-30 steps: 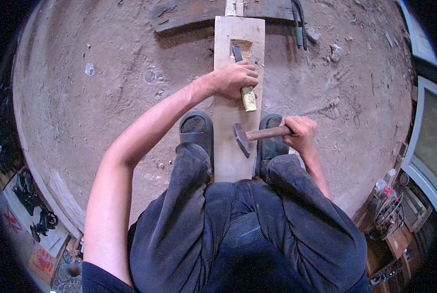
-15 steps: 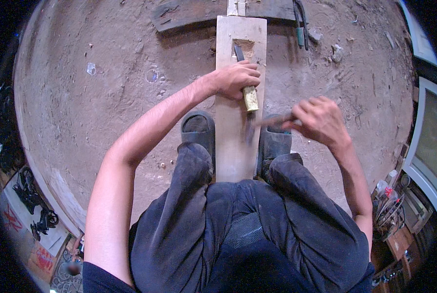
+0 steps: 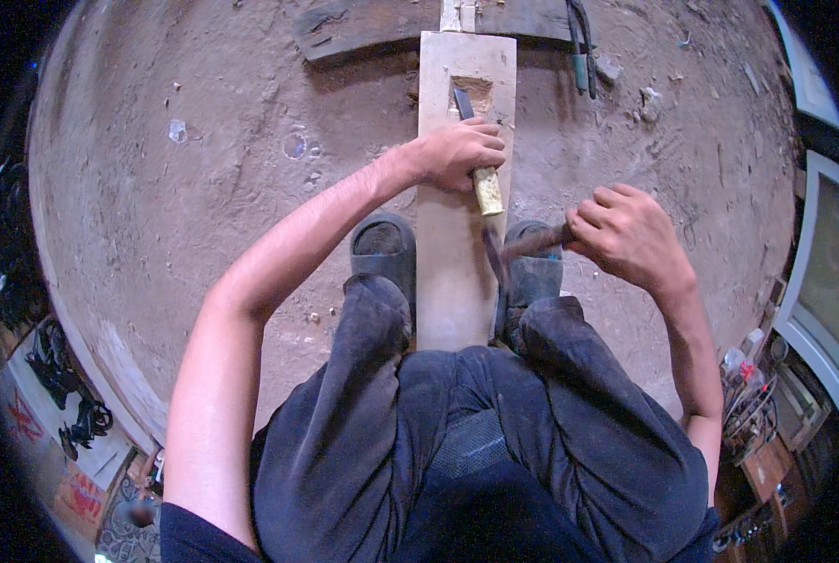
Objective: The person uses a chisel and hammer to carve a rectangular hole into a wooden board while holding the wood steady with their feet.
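A pale wooden board (image 3: 452, 272) runs away from me between my feet, with a rough-cut rectangular recess (image 3: 479, 91) near its far end. My left hand (image 3: 459, 153) is wrapped round a chisel (image 3: 488, 192); its dark blade reaches into the recess and its yellowish handle end points back toward me. My right hand (image 3: 631, 235) is closed on the handle of a hammer (image 3: 541, 241). The dark hammer head, slightly blurred, hangs just short of the chisel's handle end, over the board's right edge near my right slipper.
A dark, weathered plank (image 3: 373, 33) lies crosswise under the board's far end. A tool with green and black handles (image 3: 581, 70) rests beside it, near small stones (image 3: 649, 103). White-framed panels (image 3: 818, 253) stand at the right. My slippers (image 3: 382, 249) flank the board on the dirt floor.
The hammer head has shifted slightly right and toward me, and its blur has lessened. My left hand and the chisel keep their place on the board.
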Motion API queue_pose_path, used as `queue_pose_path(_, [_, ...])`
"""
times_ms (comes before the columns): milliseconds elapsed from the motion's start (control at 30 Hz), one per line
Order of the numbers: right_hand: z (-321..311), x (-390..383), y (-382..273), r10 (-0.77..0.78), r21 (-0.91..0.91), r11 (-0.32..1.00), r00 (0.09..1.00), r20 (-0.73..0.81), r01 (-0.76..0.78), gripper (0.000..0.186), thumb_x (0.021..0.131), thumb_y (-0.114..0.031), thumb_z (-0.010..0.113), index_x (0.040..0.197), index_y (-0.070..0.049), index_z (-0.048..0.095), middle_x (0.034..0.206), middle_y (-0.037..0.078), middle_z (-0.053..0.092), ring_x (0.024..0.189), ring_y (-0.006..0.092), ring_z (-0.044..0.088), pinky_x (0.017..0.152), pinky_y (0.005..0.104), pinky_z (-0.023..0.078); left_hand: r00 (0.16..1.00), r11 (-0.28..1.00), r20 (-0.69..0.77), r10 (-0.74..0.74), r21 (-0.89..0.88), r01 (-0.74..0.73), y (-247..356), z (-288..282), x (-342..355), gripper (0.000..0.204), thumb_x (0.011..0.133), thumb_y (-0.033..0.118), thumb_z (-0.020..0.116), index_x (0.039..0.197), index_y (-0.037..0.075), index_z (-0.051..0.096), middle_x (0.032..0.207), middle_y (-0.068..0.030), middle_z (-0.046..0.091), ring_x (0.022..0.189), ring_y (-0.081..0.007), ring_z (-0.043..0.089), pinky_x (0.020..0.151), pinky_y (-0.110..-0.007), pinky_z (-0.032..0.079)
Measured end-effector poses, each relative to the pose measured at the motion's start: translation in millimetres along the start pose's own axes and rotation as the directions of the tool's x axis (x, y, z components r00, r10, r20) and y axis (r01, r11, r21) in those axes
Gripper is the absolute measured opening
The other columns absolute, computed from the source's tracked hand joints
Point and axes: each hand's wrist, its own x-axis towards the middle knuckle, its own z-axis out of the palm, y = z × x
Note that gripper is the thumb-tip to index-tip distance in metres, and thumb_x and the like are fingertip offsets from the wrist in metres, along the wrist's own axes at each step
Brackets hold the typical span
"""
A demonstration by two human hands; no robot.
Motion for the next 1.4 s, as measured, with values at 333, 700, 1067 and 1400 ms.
queue_pose_path(333, [-11.5, -8.4, -12.3, 0.163, 0.177, 0.972, 0.985, -0.052, -0.152, 0.030, 0.067, -0.031, 0.078, 0.083, -0.011, 0.062, 0.072, 0.001, 0.057, 0.068, 0.0192, 0.058, 0.059, 0.0344, 0.047, 1.000, 1.000, 0.015, -0.003, 0.015, 0.003, 0.0, 2.1, 2.1, 0.031, 0.051, 0.008, 0.071, 0.079, 0.007, 0.059, 0.087, -0.0068, 0.058, 0.096, -0.0276, 0.055, 0.088, -0.039, 0.044])
queue_pose_path(700, [0.0, -14.4, -22.7, 0.169, 0.205, 0.964, 0.985, 0.031, -0.172, 0.028, 0.068, -0.032, 0.077, 0.080, -0.011, 0.061, 0.072, 0.001, 0.059, 0.070, 0.0195, 0.059, 0.061, 0.0342, 0.047, 0.995, 0.996, 0.063, 0.079, 0.040, -0.081, -4.7, -13.1, -11.3, 0.019, 0.070, 0.016, 0.073, 0.081, 0.009, 0.059, 0.080, -0.0054, 0.057, 0.088, -0.0267, 0.055, 0.084, -0.039, 0.045])
queue_pose_path(1067, [3.7, -14.0, -26.7, 0.208, 0.186, 0.958, 0.976, 0.061, -0.216, 0.030, 0.069, -0.033, 0.077, 0.079, -0.011, 0.060, 0.073, 0.002, 0.060, 0.071, 0.0200, 0.060, 0.063, 0.0349, 0.047, 0.979, 0.981, -0.195, 0.058, -0.171, -0.092, -2.3, -26.2, 3.9, 0.019, 0.071, 0.010, 0.072, 0.070, 0.004, 0.055, 0.069, -0.0101, 0.054, 0.075, -0.0310, 0.054, 0.066, -0.043, 0.045])
queue_pose_path(1400, [-3.7, -10.8, -26.5, 0.219, 0.305, 0.925, 0.974, 0.053, -0.225, 0.032, 0.071, -0.038, 0.075, 0.075, -0.010, 0.060, 0.072, 0.004, 0.061, 0.072, 0.0238, 0.063, 0.062, 0.0379, 0.050, 0.888, 0.891, -0.340, -0.311, -0.431, 0.147, 17.1, -29.2, 21.5, 0.032, 0.083, 0.016, 0.068, 0.063, 0.000, 0.049, 0.058, -0.0082, 0.047, 0.054, -0.0188, 0.047, 0.052, -0.036, 0.038])
